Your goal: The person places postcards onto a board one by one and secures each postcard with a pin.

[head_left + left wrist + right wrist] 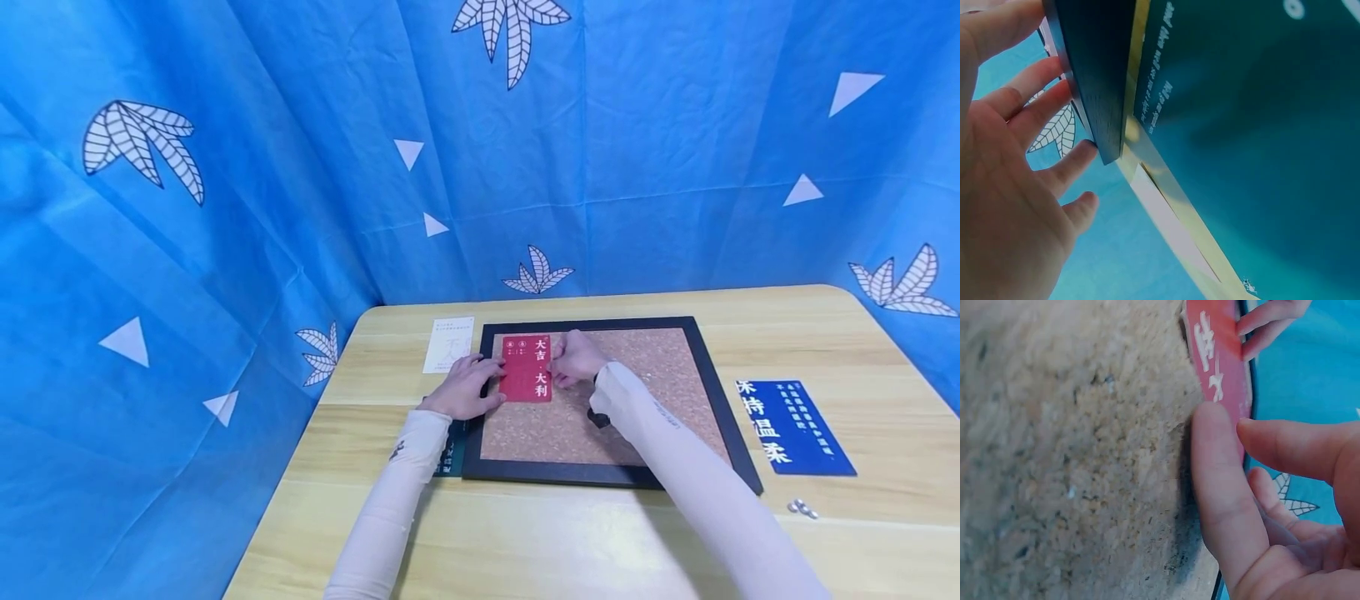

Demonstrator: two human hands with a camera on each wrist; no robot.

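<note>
A red card (527, 383) with white characters lies on a black-framed cork board (600, 437). My left hand (467, 390) rests at the card's left edge, fingers spread; in the left wrist view the hand (1013, 181) is beside the black frame (1094, 75). At the card's right edge is my right hand (577, 358). In the right wrist view, that hand's straight index finger (1225, 481) touches the red card (1216, 337), and its thumb tip is at the card too. Partly hidden under the left wrist lies a dark green card (453, 458).
A white card (447, 346) lies left of the board, and a blue card (802, 429) lies to its right. Several small silvery pieces (802, 508) sit in front of the blue card. Blue patterned cloth (637, 150) hangs behind the wooden table (525, 542).
</note>
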